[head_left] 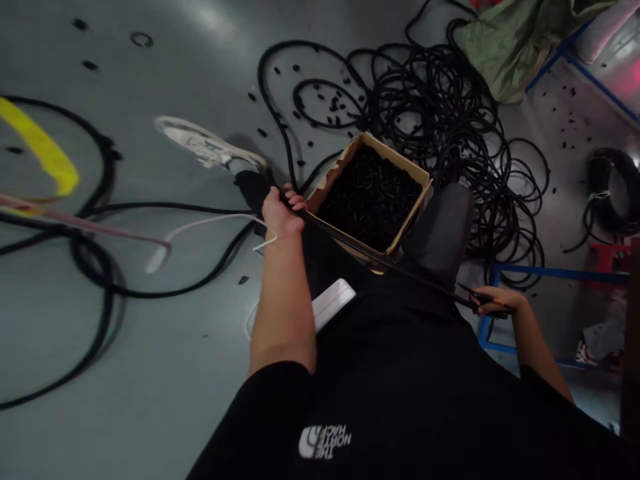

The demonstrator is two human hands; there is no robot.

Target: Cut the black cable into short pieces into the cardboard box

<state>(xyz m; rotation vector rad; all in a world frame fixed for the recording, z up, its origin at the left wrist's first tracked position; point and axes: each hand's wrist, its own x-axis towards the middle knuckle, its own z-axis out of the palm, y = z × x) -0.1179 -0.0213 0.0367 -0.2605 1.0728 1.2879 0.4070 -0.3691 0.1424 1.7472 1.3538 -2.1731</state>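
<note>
My left hand (284,210) is closed round a black rubber hose (345,237), left of an open cardboard box (407,167). The hose stretches across my lap, along the box's near edge, to my right hand. There, my right hand (493,301) is closed on what look like scissors (500,312) with black and orange handles. Their dark blades lie at the hose, but whether they grip it I cannot tell. Short black cut pieces (375,193) fill the box, which stands between my legs.
A tangled heap of black hose (425,100) lies behind the box, and wide loops (107,287) spread over the floor at left. Small black pieces are scattered about. At right are a blue metal frame (565,272) and a tied coil (613,187). Green cloth (505,47) lies at the top.
</note>
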